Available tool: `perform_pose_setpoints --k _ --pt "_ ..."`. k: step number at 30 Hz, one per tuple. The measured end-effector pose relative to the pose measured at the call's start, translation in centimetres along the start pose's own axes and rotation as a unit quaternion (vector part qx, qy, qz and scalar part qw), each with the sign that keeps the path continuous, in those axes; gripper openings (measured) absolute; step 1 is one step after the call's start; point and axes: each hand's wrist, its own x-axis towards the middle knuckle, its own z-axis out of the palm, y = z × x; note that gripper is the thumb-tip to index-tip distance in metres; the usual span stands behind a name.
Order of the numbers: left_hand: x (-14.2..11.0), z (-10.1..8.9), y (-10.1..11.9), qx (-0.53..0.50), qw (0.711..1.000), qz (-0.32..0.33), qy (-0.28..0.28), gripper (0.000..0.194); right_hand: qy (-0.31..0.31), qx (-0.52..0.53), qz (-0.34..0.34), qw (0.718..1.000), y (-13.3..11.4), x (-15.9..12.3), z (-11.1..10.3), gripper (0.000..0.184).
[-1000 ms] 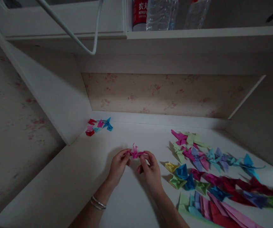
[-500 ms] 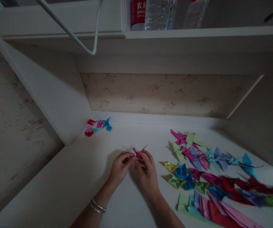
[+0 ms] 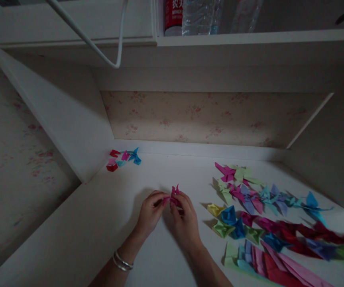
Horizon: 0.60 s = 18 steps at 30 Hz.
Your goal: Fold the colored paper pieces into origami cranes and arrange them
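A small magenta origami crane (image 3: 174, 192) is held between both hands just above the white desk, with two narrow points sticking up. My left hand (image 3: 150, 211) pinches one side of it between thumb and fingertips. On the other side, my right hand (image 3: 185, 217) grips it with thumb and forefinger, its remaining fingers curled. Fingers cover the lower part of the folded paper. Two silver bangles (image 3: 122, 261) circle my left wrist.
Rows of colourful folded paper cranes (image 3: 249, 195) and shiny folded pieces (image 3: 231, 223) lie at the right, with flat folded papers (image 3: 258, 261) nearer. A few small folded pieces (image 3: 124, 157) sit back left. Overhead are a shelf (image 3: 249, 38) with bottles and a white cable (image 3: 94, 46).
The crane's two points, spread apart before, now stand upright and close together. My right fingers have shifted slightly; both hands keep their hold in nearly the same place.
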Motion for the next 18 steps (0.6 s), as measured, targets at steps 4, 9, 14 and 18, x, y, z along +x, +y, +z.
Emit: perform_pose_setpoints --k 4,9,14,18 --pt "-0.20 0.13 0.32 0.007 1.000 -0.013 0.000 0.017 0.036 0.051 0.043 0.997 0.12 0.39 -0.12 0.019" --pt "-0.39 0.39 0.10 -0.020 0.997 -0.070 0.020 0.032 0.066 0.140 0.101 0.983 -0.14 0.60 -0.47 0.020" --pt "-0.35 0.55 0.19 -0.036 0.996 -0.079 -0.024 0.027 0.067 0.241 0.138 0.958 -0.54 0.80 -0.48 0.025" --pt "-0.35 0.79 0.44 -0.071 0.989 -0.125 -0.026 0.031 0.081 0.287 0.152 0.942 -0.81 0.95 -0.53 0.021"
